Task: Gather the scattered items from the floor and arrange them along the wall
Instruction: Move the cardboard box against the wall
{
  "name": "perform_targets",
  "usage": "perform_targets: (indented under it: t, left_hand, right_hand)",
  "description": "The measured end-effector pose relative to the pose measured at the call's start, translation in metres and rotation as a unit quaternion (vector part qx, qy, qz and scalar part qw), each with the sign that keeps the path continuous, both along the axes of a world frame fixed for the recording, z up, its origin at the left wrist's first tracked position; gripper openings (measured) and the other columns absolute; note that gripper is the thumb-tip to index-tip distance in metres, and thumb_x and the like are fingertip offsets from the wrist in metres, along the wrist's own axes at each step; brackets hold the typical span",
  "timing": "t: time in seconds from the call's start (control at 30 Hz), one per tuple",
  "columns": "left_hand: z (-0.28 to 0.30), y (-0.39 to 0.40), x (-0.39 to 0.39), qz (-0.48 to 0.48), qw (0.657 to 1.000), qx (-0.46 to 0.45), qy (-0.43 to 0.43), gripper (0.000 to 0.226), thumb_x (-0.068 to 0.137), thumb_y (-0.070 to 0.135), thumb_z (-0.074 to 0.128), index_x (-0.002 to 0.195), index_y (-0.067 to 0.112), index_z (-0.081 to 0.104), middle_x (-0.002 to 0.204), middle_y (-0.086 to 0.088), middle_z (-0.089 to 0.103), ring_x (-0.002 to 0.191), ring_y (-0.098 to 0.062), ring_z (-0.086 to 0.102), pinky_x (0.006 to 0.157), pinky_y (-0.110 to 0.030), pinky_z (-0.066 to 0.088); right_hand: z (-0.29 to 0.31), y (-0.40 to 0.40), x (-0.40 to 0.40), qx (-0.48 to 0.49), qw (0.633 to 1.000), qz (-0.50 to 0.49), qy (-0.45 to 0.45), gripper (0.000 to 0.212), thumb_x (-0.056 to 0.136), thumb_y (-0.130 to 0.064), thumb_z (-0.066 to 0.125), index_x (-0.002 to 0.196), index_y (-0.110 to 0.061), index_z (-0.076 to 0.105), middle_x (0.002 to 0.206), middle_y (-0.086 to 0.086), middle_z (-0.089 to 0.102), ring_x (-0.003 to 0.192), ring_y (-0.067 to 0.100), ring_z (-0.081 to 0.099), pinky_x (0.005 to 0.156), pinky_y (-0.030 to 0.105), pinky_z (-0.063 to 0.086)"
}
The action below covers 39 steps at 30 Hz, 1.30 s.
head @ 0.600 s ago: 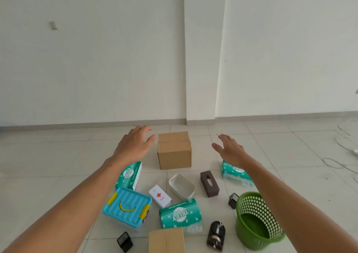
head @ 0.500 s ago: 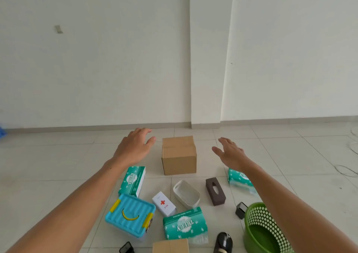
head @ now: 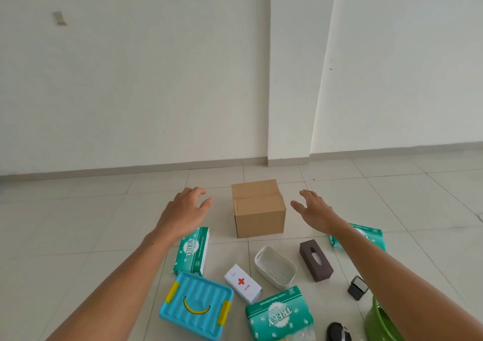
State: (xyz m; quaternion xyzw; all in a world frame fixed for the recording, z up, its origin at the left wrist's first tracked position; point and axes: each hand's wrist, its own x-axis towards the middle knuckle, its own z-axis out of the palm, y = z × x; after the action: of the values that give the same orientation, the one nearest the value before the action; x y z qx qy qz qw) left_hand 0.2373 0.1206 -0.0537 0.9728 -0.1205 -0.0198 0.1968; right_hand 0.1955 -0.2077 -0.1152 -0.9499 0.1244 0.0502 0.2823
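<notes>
A closed cardboard box (head: 257, 207) stands on the tiled floor, the item nearest the white wall (head: 156, 79). My left hand (head: 184, 211) hovers open to the left of the box, a gap away. My right hand (head: 317, 210) hovers open to its right, also apart from it. Closer to me lie a green tissue pack (head: 193, 250), a blue lidded container (head: 196, 305), a white first-aid box (head: 243, 283), a white tray (head: 275, 266), a brown tissue holder (head: 316, 259) and two more green tissue packs (head: 278, 314) (head: 368, 236).
A green basket (head: 379, 322) is cut off at the lower right edge. A small black object (head: 358, 287) and a black device (head: 338, 331) lie near it. A pillar (head: 290, 79) juts from the wall behind the box. Bare tiles run along the baseboard on the left.
The view has moved closer to the cardboard box and tilted. Both hands have stayed spread on either side of the box, now lower and nearer to its sides.
</notes>
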Motion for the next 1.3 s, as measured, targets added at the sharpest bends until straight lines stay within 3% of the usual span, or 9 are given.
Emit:
perform_targets:
  t: [0.2, 0.4, 0.7, 0.83, 1.0, 1.13, 1.3]
  left_hand:
    - [-0.008, 0.088, 0.074, -0.065, 0.998, -0.013, 0.017, 0.044, 0.102, 0.048, 0.04, 0.138, 0.025, 0.049, 0.14, 0.003, 0.052, 0.124, -0.016, 0.053, 0.1, -0.038, 0.045]
    - [-0.006, 0.16, 0.13, -0.118, 0.992, -0.036, 0.027, 0.027, 0.101, 0.045, 0.046, 0.119, 0.031, 0.06, 0.121, 0.013, 0.063, 0.108, -0.007, 0.058, 0.089, -0.033, 0.051]
    - [-0.032, 0.241, 0.225, -0.155, 0.982, -0.03, 0.1, 0.026, 0.101, 0.039, 0.05, 0.118, 0.025, 0.062, 0.115, 0.009, 0.065, 0.108, -0.01, 0.06, 0.089, -0.028, 0.051]
    - [-0.052, 0.25, 0.277, -0.191, 0.973, -0.019, 0.125, 0.028, 0.101, 0.041, 0.048, 0.121, 0.025, 0.06, 0.123, 0.009, 0.062, 0.115, -0.01, 0.056, 0.09, -0.025, 0.047]
    - [-0.066, 0.24, 0.36, -0.226, 0.965, -0.017, 0.134, 0.035, 0.101, 0.043, 0.048, 0.131, 0.027, 0.054, 0.133, 0.008, 0.057, 0.122, -0.012, 0.054, 0.099, -0.032, 0.048]
    - [-0.068, 0.224, 0.423, -0.27, 0.952, 0.006, 0.147, 0.039, 0.1, 0.043, 0.05, 0.136, 0.029, 0.05, 0.136, 0.008, 0.052, 0.121, -0.009, 0.051, 0.1, -0.03, 0.047]
    - [-0.064, 0.206, 0.513, -0.277, 0.949, -0.073, 0.131, 0.038, 0.1, 0.037, 0.052, 0.137, 0.025, 0.05, 0.135, 0.005, 0.05, 0.121, -0.011, 0.051, 0.098, -0.03, 0.044]
  right_hand:
    - [-0.02, 0.084, 0.025, 0.052, 0.993, -0.106, 0.011, 0.064, 0.105, -0.048, 0.039, 0.158, -0.014, 0.025, 0.167, 0.002, 0.021, 0.151, 0.026, 0.024, 0.119, 0.051, 0.022]
    - [-0.028, 0.152, 0.041, 0.093, 0.972, -0.214, -0.002, 0.061, 0.104, -0.047, 0.045, 0.155, -0.017, 0.032, 0.163, 0.004, 0.028, 0.149, 0.027, 0.028, 0.118, 0.049, 0.028]
    - [-0.075, 0.205, 0.066, 0.103, 0.96, -0.257, 0.048, 0.064, 0.102, -0.04, 0.053, 0.155, -0.014, 0.031, 0.164, 0.009, 0.021, 0.147, 0.03, 0.025, 0.12, 0.05, 0.027]
    - [-0.097, 0.219, 0.107, 0.099, 0.95, -0.293, 0.047, 0.063, 0.102, -0.04, 0.052, 0.155, -0.014, 0.03, 0.164, 0.01, 0.023, 0.149, 0.031, 0.02, 0.119, 0.053, 0.024]
    - [-0.116, 0.239, 0.191, 0.112, 0.929, -0.351, 0.045, 0.063, 0.101, -0.042, 0.054, 0.153, -0.015, 0.033, 0.161, 0.01, 0.029, 0.146, 0.032, 0.028, 0.117, 0.055, 0.029]
    - [-0.111, 0.257, 0.263, 0.119, 0.918, -0.378, 0.012, 0.065, 0.102, -0.042, 0.051, 0.155, -0.015, 0.029, 0.164, 0.008, 0.022, 0.151, 0.031, 0.018, 0.12, 0.054, 0.023]
    - [-0.093, 0.28, 0.339, 0.102, 0.919, -0.379, 0.03, 0.063, 0.104, -0.039, 0.049, 0.155, -0.01, 0.028, 0.164, 0.008, 0.022, 0.15, 0.028, 0.022, 0.119, 0.049, 0.025]
